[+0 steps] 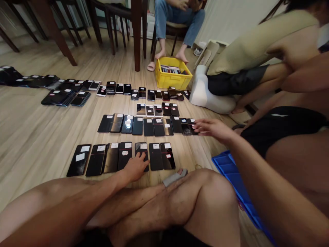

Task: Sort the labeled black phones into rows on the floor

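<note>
My left hand rests its spread fingertips on a dark smartphone in the nearest row, which has a white label at its top. On one side of it lies a labelled phone, and on the other a black phone. My right hand is stretched out at the right end of the second row. Its extended fingers partly cover the last phone; whether they touch it, I cannot tell. I see nothing held in either hand.
More labelled phones lie in rows farther back, with stacks of phones at left. A yellow crate stands before a seated person. Another person sits at right, near a blue folding crate. A table leg rises behind.
</note>
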Demonstrator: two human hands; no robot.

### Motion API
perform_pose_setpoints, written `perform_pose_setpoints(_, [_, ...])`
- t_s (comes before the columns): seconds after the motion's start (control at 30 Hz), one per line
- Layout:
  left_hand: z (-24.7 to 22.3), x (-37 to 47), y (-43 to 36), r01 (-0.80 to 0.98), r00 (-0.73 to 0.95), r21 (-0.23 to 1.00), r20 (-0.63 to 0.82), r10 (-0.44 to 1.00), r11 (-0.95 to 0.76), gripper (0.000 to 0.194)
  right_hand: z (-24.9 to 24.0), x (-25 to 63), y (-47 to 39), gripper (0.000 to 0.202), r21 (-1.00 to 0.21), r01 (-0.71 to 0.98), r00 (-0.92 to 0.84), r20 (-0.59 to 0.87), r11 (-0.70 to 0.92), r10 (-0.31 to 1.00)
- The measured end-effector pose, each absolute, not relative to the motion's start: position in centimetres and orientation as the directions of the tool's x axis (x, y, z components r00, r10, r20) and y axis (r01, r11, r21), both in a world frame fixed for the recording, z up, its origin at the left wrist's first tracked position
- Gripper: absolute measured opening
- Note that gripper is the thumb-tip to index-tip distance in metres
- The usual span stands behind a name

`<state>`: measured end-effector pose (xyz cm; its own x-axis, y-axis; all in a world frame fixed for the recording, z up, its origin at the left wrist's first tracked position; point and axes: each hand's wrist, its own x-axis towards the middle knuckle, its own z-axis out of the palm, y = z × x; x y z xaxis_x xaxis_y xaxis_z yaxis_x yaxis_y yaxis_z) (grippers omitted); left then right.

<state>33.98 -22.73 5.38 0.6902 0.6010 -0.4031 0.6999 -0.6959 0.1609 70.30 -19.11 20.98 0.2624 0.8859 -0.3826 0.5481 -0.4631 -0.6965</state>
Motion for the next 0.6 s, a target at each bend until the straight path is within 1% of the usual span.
perform_pose_setpoints(0.03, [5.4, 34.0, -22.7, 0.701, 0.689, 0.16, -0.404, 0.602, -0.695, 0.062, 20.0, 68.8, -19.1, 0.029, -0.669, 0.546, 0.183, -0.491, -0.503, 0.852])
perform_pose_setpoints(0.07, [5.5, 34.0, -22.8, 0.701, 0.689, 0.159, -0.407, 0.601, -0.696, 0.062, 19.1, 67.4, -19.0, 0.026, -0.631, 0.583, 0.134, -0.548, -0.512, 0.826])
perform_pose_setpoints(0.1, [5.6, 34.0, -22.8, 0.7, 0.689, 0.158, -0.409, 0.599, -0.697, 0.062, 18.2, 66.1, -18.9, 0.026, -0.574, 0.663, 0.082, -0.583, -0.481, 0.809])
perform_pose_setpoints(0.17, [5.6, 34.0, -22.8, 0.695, 0.693, 0.156, -0.406, 0.596, -0.702, 0.062, 16.7, 64.1, -18.8, 0.028, -0.507, 0.784, 0.0, -0.575, -0.357, 0.818])
perform_pose_setpoints(0.23, [5.5, 33.9, -22.9, 0.695, 0.695, 0.153, -0.395, 0.601, -0.703, 0.062, 15.5, 62.9, -18.7, 0.032, -0.455, 0.856, -0.028, -0.516, -0.246, 0.856])
perform_pose_setpoints(0.3, [5.4, 33.9, -23.0, 0.698, 0.694, 0.155, -0.386, 0.608, -0.699, 0.062, 14.4, 62.4, -18.6, 0.034, -0.41, 0.887, -0.009, -0.476, -0.212, 0.879])
perform_pose_setpoints(0.37, [5.2, 33.9, -23.1, 0.7, 0.694, 0.158, -0.383, 0.61, -0.697, 0.062, 13.1, 62.5, -18.5, 0.034, -0.383, 0.894, 0.009, -0.505, -0.233, 0.863])
perform_pose_setpoints(0.47, [4.9, 34.0, -23.1, 0.697, 0.698, 0.159, -0.375, 0.61, -0.7, 0.061, 11.4, 63.3, -18.0, 0.034, -0.36, 0.885, 0.017, -0.608, -0.296, 0.793])
perform_pose_setpoints(0.6, [4.6, 34.1, -23.2, 0.697, 0.7, 0.167, -0.367, 0.612, -0.697, 0.062, 9.8, 64.5, -16.8, 0.046, -0.354, 0.846, 0.05, -0.69, -0.398, 0.722])
